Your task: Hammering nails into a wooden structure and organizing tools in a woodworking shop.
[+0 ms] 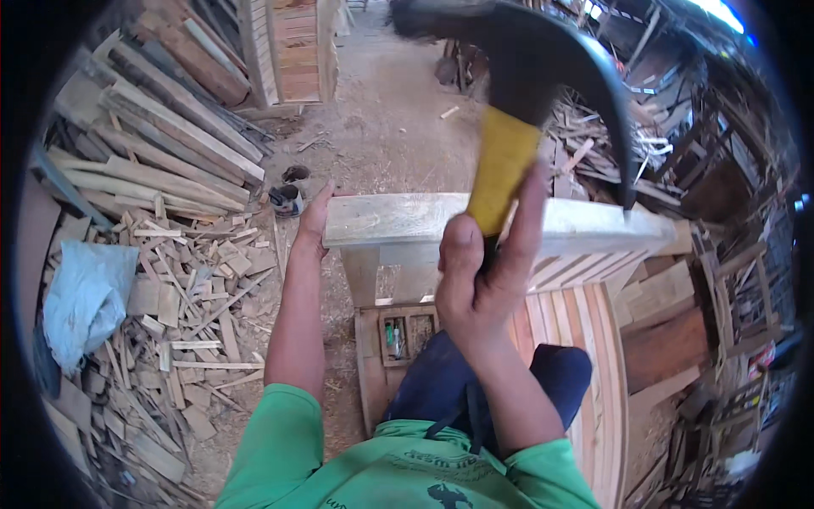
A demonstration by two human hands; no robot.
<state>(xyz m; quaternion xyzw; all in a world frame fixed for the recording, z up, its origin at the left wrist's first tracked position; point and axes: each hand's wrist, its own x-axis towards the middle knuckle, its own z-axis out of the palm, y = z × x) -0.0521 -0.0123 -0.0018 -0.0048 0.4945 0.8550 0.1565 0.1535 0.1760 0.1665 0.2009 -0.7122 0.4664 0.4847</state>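
Note:
My right hand (479, 280) grips a claw hammer (530, 81) by its yellow and black handle, raised close to the camera, its dark head blurred. My left hand (315, 219) holds the left end of a pale wooden rail (386, 216), the top of a slatted wooden furniture piece (585, 318). The rail's middle is hidden behind my right hand and the hammer. Below it, a small compartmented wooden box (420, 331) holds small green items, beside my dark-clad legs.
Piles of long boards (178, 127) and offcuts (186, 314), with a pale blue sack (89, 297), line the left. Dark containers (288, 199) stand on the dusty floor (381, 127). A wooden frame piece (297, 59) stands at the back. Scrap wood (712, 314) is heaped on the right.

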